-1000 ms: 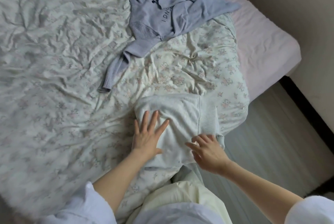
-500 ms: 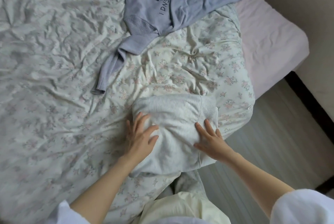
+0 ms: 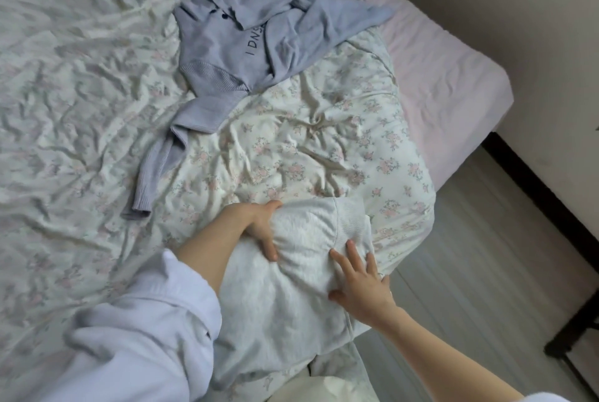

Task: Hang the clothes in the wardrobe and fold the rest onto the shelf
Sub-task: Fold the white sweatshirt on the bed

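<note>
A folded pale grey sweatshirt [image 3: 304, 272] lies at the near edge of the bed, ribbed hem toward the right. My left hand [image 3: 259, 226] grips its far left corner, thumb on top and fingers tucked under the cloth. My right hand [image 3: 363, 285] presses flat on its right side with the fingers spread. A crumpled lavender sweater [image 3: 259, 38] with dark lettering lies farther up the bed, one sleeve trailing toward me.
A wrinkled floral duvet [image 3: 81, 109] covers the bed, and a pink sheet [image 3: 453, 83] shows at the right corner. Grey floor [image 3: 486, 272] and a dark skirting board run along the wall on the right. A black frame leg [image 3: 577, 349] stands at the far right.
My left hand has gone from lying flat on the folded sweatshirt to gripping its far left corner. My right hand has slid along the right side. The view has come closer.
</note>
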